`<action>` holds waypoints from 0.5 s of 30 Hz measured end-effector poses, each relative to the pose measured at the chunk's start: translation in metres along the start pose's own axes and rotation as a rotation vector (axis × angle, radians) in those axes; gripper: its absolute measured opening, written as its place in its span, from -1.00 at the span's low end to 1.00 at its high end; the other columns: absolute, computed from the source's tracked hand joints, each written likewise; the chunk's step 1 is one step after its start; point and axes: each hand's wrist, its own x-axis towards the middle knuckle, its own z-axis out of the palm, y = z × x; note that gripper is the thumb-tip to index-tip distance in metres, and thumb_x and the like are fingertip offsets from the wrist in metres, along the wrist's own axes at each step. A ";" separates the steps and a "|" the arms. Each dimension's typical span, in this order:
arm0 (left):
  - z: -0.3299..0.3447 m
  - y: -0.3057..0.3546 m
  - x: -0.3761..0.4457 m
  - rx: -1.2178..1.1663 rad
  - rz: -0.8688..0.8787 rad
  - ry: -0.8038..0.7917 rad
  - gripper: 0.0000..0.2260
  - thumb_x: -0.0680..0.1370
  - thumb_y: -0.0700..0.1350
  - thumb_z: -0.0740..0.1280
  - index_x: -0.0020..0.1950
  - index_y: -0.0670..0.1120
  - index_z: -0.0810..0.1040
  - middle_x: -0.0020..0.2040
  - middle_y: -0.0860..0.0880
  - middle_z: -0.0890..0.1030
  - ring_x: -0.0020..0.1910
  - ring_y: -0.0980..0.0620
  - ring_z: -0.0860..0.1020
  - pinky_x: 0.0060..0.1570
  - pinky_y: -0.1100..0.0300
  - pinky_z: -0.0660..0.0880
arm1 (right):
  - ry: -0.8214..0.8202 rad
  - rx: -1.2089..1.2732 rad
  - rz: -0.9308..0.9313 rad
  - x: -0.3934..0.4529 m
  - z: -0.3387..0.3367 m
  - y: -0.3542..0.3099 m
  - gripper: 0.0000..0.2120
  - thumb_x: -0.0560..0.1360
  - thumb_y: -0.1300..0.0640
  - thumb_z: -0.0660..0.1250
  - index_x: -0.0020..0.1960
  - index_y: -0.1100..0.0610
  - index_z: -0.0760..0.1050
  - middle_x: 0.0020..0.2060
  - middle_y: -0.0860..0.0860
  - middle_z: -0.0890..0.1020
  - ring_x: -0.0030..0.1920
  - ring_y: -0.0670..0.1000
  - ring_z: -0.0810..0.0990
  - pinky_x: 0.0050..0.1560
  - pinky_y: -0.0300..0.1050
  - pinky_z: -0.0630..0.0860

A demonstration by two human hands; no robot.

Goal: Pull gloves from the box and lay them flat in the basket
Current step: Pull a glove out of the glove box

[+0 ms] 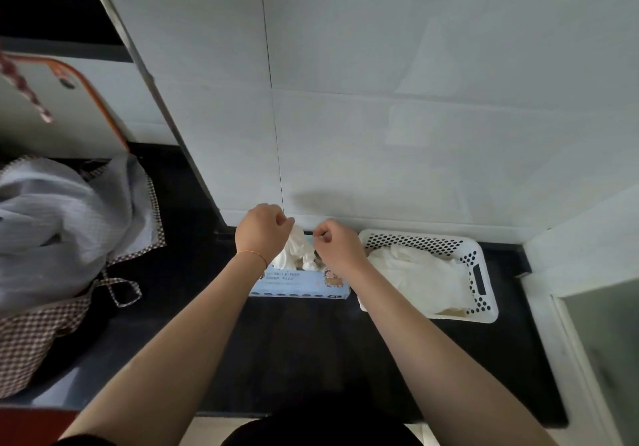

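- Head view: I see both bare forearms reaching forward over a dark countertop [311,349] toward the tiled wall [380,100].
- My left hand [261,229] is curled into a loose fist above the glove box [301,283], its fingertips pinching the top of a white glove [295,250] that rises out of the box's opening.
- My right hand [337,243] is curled too, just beside the glove on its right; thumb and forefinger look pressed together near the glove's edge, but I cannot tell whether they actually pinch it.
- The glove hangs crumpled between the two hands, its lower part still at the box's slot.
- The box is light blue with small printed figures and sits against the wall, between my wrists.
- Just to the right of the box stands a white perforated basket [484,273], with pale gloves [415,273] already lying inside in a rumpled layer.
- Well to the left sits a checked fabric bag [38,335] with a pale cloth [62,217] heaped in it.
- A thin orange cord circles my left wrist.
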 end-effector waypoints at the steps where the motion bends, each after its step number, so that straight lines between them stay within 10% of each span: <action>1: 0.000 0.001 0.001 0.008 0.013 0.006 -0.70 0.59 -0.02 0.30 -0.30 -0.12 0.49 -0.31 -0.04 0.52 -0.35 -0.03 0.47 -0.36 0.17 0.42 | -0.002 0.022 -0.003 0.000 0.000 -0.002 -0.92 0.58 0.15 0.24 0.02 0.02 0.50 -0.12 0.01 0.62 -0.26 0.01 0.59 -0.39 -0.23 0.46; 15: -0.004 -0.014 0.008 -0.098 0.075 -0.368 -0.84 0.53 -0.13 0.31 0.10 -0.03 0.56 -0.04 -0.01 0.60 -0.19 0.05 0.54 -0.20 0.24 0.44 | -0.092 -0.160 0.002 0.012 0.016 -0.003 -0.77 0.50 0.13 0.33 0.15 0.08 0.48 0.07 0.04 0.51 -0.13 0.05 0.61 -0.11 -0.03 0.57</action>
